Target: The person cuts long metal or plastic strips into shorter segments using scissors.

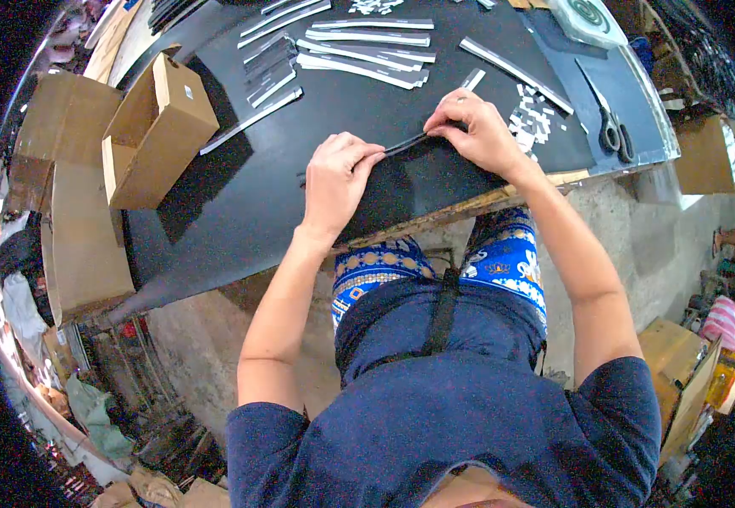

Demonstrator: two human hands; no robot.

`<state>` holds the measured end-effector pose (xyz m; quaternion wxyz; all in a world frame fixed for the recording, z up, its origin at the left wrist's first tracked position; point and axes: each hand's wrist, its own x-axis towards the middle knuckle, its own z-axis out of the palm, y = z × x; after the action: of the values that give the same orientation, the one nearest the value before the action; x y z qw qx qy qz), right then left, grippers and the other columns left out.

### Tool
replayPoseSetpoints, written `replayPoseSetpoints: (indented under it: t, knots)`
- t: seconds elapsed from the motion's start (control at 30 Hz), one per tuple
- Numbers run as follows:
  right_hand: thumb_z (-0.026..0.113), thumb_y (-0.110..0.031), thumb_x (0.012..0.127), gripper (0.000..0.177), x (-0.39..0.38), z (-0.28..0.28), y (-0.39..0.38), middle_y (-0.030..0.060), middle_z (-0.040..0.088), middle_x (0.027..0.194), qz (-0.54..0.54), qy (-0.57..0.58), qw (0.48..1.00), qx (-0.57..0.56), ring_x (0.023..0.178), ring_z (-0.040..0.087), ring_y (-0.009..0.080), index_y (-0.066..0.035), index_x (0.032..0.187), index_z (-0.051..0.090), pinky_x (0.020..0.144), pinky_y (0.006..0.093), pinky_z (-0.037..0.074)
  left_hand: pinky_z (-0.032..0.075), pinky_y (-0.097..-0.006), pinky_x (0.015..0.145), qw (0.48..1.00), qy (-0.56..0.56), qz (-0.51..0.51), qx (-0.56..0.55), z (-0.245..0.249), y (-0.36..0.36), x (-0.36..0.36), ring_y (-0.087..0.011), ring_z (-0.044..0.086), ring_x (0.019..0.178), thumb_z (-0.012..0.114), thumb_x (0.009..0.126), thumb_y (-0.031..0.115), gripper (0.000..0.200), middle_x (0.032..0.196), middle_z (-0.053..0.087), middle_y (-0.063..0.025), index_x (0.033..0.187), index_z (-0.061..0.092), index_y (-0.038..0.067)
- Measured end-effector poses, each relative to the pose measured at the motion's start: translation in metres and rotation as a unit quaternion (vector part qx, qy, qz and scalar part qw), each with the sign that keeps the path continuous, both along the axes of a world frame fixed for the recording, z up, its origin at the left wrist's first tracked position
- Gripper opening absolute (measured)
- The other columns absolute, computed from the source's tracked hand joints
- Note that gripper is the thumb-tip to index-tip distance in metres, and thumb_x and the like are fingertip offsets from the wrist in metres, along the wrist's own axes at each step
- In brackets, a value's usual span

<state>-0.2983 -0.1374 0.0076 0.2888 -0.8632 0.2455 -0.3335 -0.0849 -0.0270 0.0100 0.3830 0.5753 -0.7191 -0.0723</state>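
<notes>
Held: black strip (pixel 405 145) — thin, light, floppy, probably slick. Left hand (pixel 338 179) at 9 o'clock, right hand (pixel 476 131) at 3 — both grips pinched on its ends.

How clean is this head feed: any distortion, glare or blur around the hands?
Head view: strong fisheye bending, black vignette in the corners. Head view: left hand and right hand on the black strip are sharp, evenly lit; soft sheen on the table beside the cardboard box.
</notes>
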Motion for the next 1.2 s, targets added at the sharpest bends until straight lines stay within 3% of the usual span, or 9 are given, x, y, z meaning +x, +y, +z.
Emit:
replayPoseSetpoints:
  t: [0.3, 0.53, 0.67, 0.73, 0.8, 1.03, 1.1, 1.2]
  knots:
    - [0.073, -0.012, 0.067, 0.031, 0.012, 0.002, 0.012, 0.0098, 0.062, 0.09, 0.023, 0.005, 0.992, -0.123, 0.095, 0.055, 0.0298, -0.004, 0.095, 0.065, 0.087, 0.0383, 0.044, 0.048, -0.0312, 0.069, 1.0, 0.014, 0.023, -0.013, -0.008, 0.004, -0.005, -0.0233, 0.062, 0.076, 0.069, 0.075, 0.005, 0.008, 0.078, 0.064, -0.0098, 0.084, 0.07, 0.003]
    - [0.071, -0.003, 0.068, 0.012, 0.023, -0.003, 0.013, 0.007, 0.058, 0.079, 0.023, 0.019, 0.995, -0.094, 0.09, 0.053, 0.0269, -0.004, 0.078, 0.065, 0.082, 0.0367, 0.045, 0.049, -0.0315, 0.069, 1.0, 0.01, 0.024, 0.011, -0.005, 0.005, -0.005, -0.0234, 0.062, 0.077, 0.069, 0.075, 0.004, 0.011, 0.08, 0.065, -0.01, 0.086, 0.07, 0.003]
    - [0.07, -0.002, 0.068, 0.012, 0.024, -0.004, 0.01, 0.0072, 0.058, 0.079, 0.035, 0.017, 0.994, -0.1, 0.091, 0.053, 0.0272, -0.004, 0.079, 0.066, 0.082, 0.0368, 0.045, 0.049, -0.0313, 0.07, 0.999, 0.035, 0.026, 0.006, -0.004, 0.004, -0.013, -0.0233, 0.062, 0.076, 0.069, 0.075, 0.003, 0.013, 0.081, 0.065, -0.01, 0.088, 0.07, 0.003]
    - [0.069, -0.009, 0.069, 0.006, 0.025, -0.004, 0.009, 0.0071, 0.061, 0.078, 0.028, 0.019, 0.994, -0.101, 0.09, 0.054, 0.0281, -0.006, 0.075, 0.067, 0.083, 0.0391, 0.044, 0.049, -0.0313, 0.07, 0.998, 0.049, 0.033, 0.014, -0.006, 0.004, -0.014, -0.0233, 0.062, 0.076, 0.07, 0.074, 0.003, 0.014, 0.081, 0.065, -0.0098, 0.088, 0.07, 0.003]
    - [0.07, -0.006, 0.069, 0.008, 0.023, -0.005, 0.009, 0.007, 0.06, 0.078, 0.033, 0.016, 0.995, -0.098, 0.092, 0.054, 0.0278, -0.005, 0.076, 0.066, 0.083, 0.0376, 0.045, 0.048, -0.031, 0.07, 0.999, 0.023, 0.023, -0.034, -0.011, 0.001, -0.011, -0.023, 0.062, 0.076, 0.07, 0.075, 0.002, 0.013, 0.081, 0.066, -0.0091, 0.088, 0.07, 0.003]
    - [0.071, -0.005, 0.069, 0.011, -0.002, -0.001, -0.009, 0.0059, 0.058, 0.08, 0.036, 0.05, 0.991, -0.117, 0.099, 0.052, 0.0259, -0.006, 0.079, 0.066, 0.087, 0.0372, 0.043, 0.048, -0.031, 0.069, 0.998, 0.03, 0.016, -0.046, -0.017, 0.0, -0.01, -0.0226, 0.061, 0.075, 0.07, 0.075, 0.002, 0.012, 0.08, 0.066, -0.009, 0.086, 0.07, 0.003]
    - [0.07, -0.005, 0.072, 0.009, -0.02, 0.009, -0.031, 0.0065, 0.061, 0.09, 0.062, 0.153, 0.98, -0.109, 0.102, 0.052, 0.0251, -0.007, 0.08, 0.067, 0.089, 0.0373, 0.042, 0.048, -0.031, 0.069, 0.998, 0.039, 0.019, -0.049, -0.02, 0.0, -0.01, -0.0227, 0.061, 0.075, 0.07, 0.074, 0.002, 0.012, 0.08, 0.065, -0.0089, 0.086, 0.07, 0.004]
    - [0.068, -0.003, 0.073, 0.017, -0.039, 0.021, -0.063, 0.0075, 0.061, 0.095, 0.026, 0.13, 0.982, -0.133, 0.101, 0.053, 0.0274, -0.005, 0.09, 0.065, 0.088, 0.0368, 0.042, 0.048, -0.0308, 0.068, 0.998, 0.025, 0.02, -0.062, -0.018, 0.0, -0.01, -0.0226, 0.061, 0.075, 0.071, 0.074, 0.002, 0.013, 0.08, 0.065, -0.0087, 0.086, 0.07, 0.004]
